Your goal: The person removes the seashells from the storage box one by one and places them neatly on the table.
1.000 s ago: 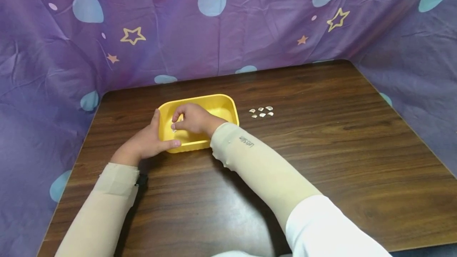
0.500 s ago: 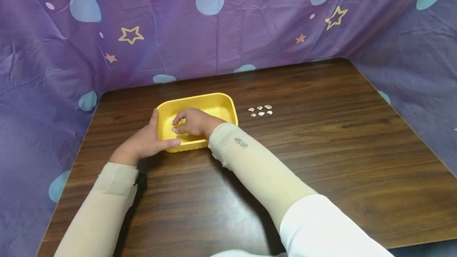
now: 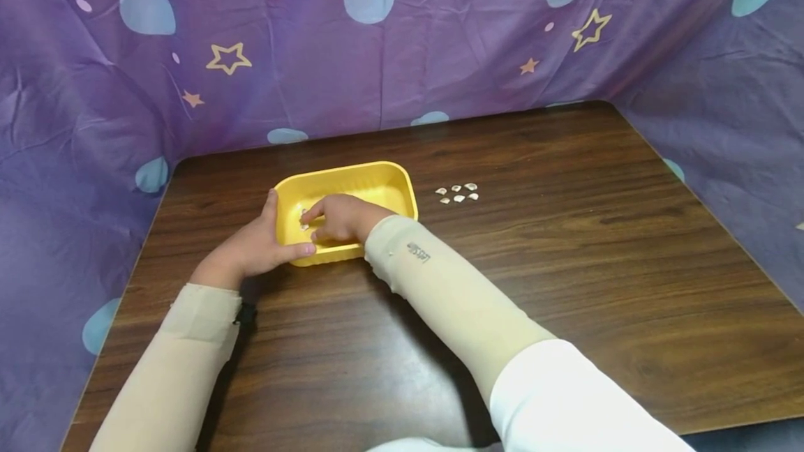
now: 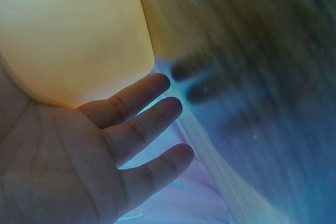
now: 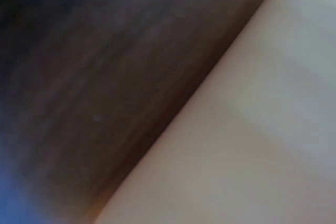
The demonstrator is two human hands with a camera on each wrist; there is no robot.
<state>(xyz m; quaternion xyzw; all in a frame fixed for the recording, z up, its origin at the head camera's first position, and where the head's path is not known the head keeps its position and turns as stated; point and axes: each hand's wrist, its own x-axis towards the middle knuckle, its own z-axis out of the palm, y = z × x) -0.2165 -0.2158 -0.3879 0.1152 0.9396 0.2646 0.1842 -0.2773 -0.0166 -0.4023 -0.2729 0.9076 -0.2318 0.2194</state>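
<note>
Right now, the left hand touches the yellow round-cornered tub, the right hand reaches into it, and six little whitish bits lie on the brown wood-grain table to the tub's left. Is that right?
Not quite. The six little whitish bits lie to the right of the yellow round-cornered tub, as the head view shows.

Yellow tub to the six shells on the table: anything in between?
Nothing lies there: the head view shows only a bare strip of tabletop between the yellow tub and the six shells. The right hand is inside the tub.
</note>
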